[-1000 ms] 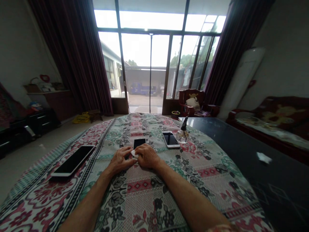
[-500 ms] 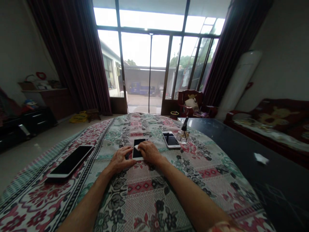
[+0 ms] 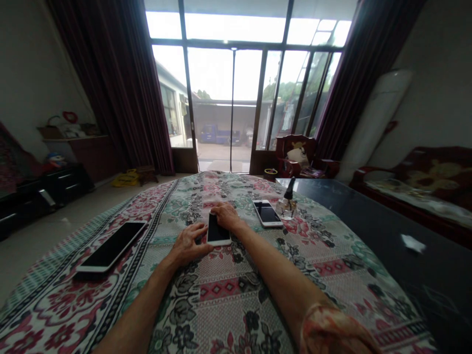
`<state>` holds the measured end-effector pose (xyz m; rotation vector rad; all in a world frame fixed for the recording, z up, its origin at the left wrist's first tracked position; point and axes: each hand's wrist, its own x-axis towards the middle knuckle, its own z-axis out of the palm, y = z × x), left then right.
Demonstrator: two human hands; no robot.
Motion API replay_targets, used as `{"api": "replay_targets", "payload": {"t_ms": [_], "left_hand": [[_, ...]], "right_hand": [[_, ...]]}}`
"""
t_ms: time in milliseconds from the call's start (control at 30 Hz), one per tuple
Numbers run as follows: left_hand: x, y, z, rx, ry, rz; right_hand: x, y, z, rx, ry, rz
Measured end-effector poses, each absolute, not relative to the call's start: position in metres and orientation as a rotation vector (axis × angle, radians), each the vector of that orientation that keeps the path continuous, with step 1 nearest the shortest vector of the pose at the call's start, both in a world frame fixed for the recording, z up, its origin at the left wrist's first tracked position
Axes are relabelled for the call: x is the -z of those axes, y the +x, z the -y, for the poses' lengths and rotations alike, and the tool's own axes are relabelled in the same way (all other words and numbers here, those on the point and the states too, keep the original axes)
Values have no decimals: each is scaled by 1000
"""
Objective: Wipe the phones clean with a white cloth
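I've got the middle phone [image 3: 219,234] sitting in from the counter's [image 3: 241,183] far edge. Left hand [image 3: 187,245] is spread at its near-left corner; right hand [image 3: 227,215] curls over the far end, can't tell what's pinched. Uneven pressure could skid it.

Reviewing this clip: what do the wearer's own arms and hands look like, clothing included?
The left grip and right grip are bare hands, ungloved, with no watch visible at the wrists. The left forearm and right forearm are uncovered. Near the right elbow sits a loose sleeve, reddish-orange with paler patches.
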<state>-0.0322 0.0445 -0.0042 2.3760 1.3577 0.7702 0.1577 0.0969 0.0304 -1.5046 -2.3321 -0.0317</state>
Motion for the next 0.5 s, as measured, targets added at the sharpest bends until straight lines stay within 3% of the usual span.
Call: {"api": "replay_targets", "payload": {"t_ms": [500], "left_hand": [[4,-30,-43,-771,2382,-1369]], "right_hand": [[-29,165,-48,-133,-1073,2488]]}}
